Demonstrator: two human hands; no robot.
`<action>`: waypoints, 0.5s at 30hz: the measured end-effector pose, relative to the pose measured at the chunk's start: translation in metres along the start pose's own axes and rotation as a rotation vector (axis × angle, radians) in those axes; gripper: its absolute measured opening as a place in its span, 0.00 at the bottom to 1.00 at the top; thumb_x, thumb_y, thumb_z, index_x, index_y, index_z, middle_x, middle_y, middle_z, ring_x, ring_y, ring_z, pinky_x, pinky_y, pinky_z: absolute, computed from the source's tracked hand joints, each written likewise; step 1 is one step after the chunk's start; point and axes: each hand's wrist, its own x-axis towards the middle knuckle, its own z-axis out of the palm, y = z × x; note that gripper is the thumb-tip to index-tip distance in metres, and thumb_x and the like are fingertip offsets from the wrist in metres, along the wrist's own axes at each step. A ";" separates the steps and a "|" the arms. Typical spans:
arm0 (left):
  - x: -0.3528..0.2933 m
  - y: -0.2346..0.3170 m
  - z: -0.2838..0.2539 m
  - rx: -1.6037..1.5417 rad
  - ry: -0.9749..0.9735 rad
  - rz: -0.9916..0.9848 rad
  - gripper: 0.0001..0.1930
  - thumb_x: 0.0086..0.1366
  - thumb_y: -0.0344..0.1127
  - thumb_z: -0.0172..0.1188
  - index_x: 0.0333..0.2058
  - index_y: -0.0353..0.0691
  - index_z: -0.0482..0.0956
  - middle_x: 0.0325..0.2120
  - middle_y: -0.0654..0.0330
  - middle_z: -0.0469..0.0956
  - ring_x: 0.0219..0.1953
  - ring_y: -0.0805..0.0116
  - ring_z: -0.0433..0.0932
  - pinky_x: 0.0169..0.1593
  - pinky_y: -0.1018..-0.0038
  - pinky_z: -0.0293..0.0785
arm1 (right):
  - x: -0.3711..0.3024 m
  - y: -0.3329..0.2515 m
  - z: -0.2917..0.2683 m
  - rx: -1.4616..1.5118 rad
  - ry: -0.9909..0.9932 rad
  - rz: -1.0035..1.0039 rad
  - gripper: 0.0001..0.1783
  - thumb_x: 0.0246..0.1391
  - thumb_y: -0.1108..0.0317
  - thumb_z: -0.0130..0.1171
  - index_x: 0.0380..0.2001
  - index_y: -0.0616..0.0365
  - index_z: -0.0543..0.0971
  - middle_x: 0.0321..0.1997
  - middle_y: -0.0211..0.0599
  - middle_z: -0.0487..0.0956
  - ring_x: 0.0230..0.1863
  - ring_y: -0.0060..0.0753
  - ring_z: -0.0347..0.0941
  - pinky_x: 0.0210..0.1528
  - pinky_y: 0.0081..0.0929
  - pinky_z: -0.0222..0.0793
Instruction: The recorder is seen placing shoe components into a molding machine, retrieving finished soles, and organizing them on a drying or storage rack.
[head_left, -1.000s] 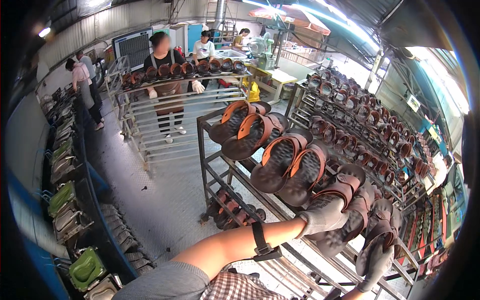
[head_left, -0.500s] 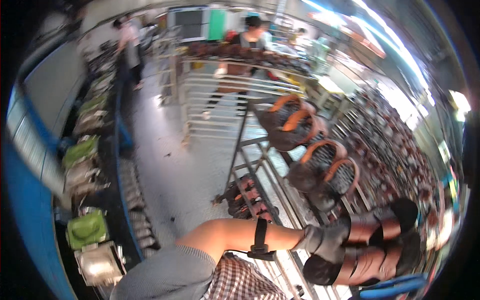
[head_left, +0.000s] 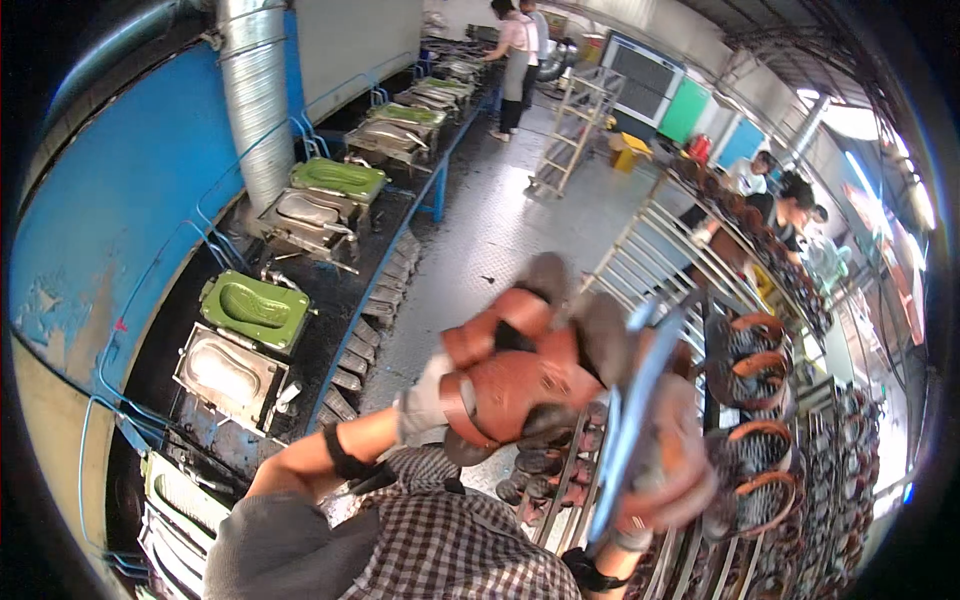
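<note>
My left hand (head_left: 422, 400), in a grey glove, is closed on brown strap sandals (head_left: 525, 385) with dark soles, held in front of my chest. My right hand (head_left: 632, 538), smeared by motion, is at more brown sandals (head_left: 665, 475), which seem held in it; its fingers hardly show. Across these sandals slants a long, curved blue strip (head_left: 625, 420), too blurred to name; whether my right hand holds it too, I cannot tell. Dark straps circle both my wrists.
On the left, a bench (head_left: 420, 205) carries open metal moulds, some with green halves (head_left: 255, 312). A rack of sandals (head_left: 755, 440) stands close on the right. Farther off are a pale rail rack (head_left: 655, 245), a ladder-like frame (head_left: 570, 135) and people working (head_left: 515, 60).
My view has swung left toward the mould bench. My left hand, with the sandals, has come from the right-hand rack to mid-view. My right hand and its sandals have come into view.
</note>
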 end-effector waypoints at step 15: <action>0.022 0.112 -0.311 -0.234 1.372 0.431 0.12 0.65 0.41 0.62 0.45 0.47 0.81 0.34 0.63 0.81 0.33 0.63 0.81 0.38 0.61 0.80 | -0.435 -0.112 -0.057 -1.133 -0.241 2.364 0.10 0.59 0.66 0.60 0.36 0.64 0.76 0.27 0.33 0.75 0.31 0.30 0.73 0.35 0.33 0.70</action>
